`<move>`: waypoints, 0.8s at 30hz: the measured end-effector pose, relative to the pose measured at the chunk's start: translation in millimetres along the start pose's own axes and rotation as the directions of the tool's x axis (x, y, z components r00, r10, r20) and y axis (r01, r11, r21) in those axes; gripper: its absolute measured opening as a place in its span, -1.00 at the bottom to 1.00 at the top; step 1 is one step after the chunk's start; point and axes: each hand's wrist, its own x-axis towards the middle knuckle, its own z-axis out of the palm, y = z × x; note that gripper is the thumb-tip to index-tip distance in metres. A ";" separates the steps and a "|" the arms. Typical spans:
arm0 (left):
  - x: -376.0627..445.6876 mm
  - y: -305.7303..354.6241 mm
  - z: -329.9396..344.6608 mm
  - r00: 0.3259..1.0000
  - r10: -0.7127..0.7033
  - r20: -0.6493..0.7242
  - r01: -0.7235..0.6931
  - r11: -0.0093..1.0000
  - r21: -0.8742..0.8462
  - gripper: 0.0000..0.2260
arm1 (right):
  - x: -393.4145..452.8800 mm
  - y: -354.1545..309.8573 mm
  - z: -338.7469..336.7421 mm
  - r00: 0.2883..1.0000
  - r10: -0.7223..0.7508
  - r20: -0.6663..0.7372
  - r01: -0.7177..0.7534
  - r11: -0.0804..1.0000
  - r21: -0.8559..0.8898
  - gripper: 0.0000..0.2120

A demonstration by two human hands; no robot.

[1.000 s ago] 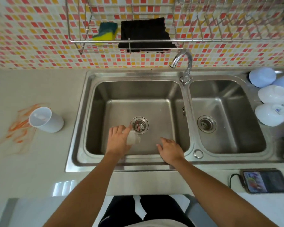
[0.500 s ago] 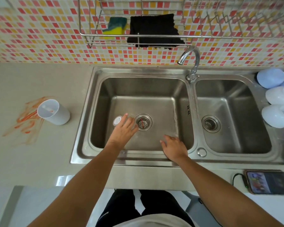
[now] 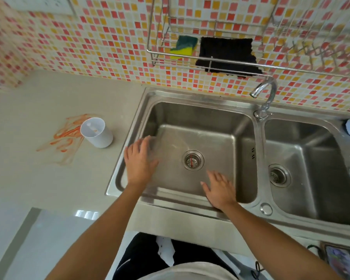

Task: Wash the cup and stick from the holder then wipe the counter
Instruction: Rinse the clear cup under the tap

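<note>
Both hands are empty, fingers spread flat: the left hand (image 3: 140,161) over the sink (image 3: 198,98) rim, the right hand (image 3: 218,189) low in the basin. The holder (image 3: 97,132) stands on the counter (image 3: 28,174) just left of the left hand, beside orange smears (image 3: 66,136).

No readable text, labels or numbers anywhere. Phone (image 3: 342,261) screen at bottom right shows coloured picture only, too blurred to make out.

White holder (image 3: 96,132) beside orange smears (image 3: 66,134); black cloth (image 3: 226,55).
</note>
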 end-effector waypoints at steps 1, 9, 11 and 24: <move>-1.7 -7.7 -8.7 0.996 -0.060 -0.062 0.056 0.996 -0.067 -0.34 | 5.2 -9.2 -1.0 1.000 -0.017 0.009 0.017 1.000 0.008 -0.37; -12.7 -89.4 -59.3 0.873 -0.472 -0.123 0.370 0.806 -0.463 -0.27 | 68.1 -150.5 -30.0 0.987 -0.115 -0.110 0.147 0.922 0.358 -0.27; -11.2 -108.1 -64.7 0.861 -0.498 -0.104 0.393 0.782 -0.484 -0.28 | 82.0 -190.1 -44.8 0.973 -0.157 -0.167 0.218 0.861 0.459 -0.30; -13.8 -187.9 -66.1 0.927 -0.356 0.120 0.370 0.808 -0.458 -0.12 | 134.0 -339.8 -52.6 0.938 -0.346 -0.028 0.271 0.680 0.681 -0.14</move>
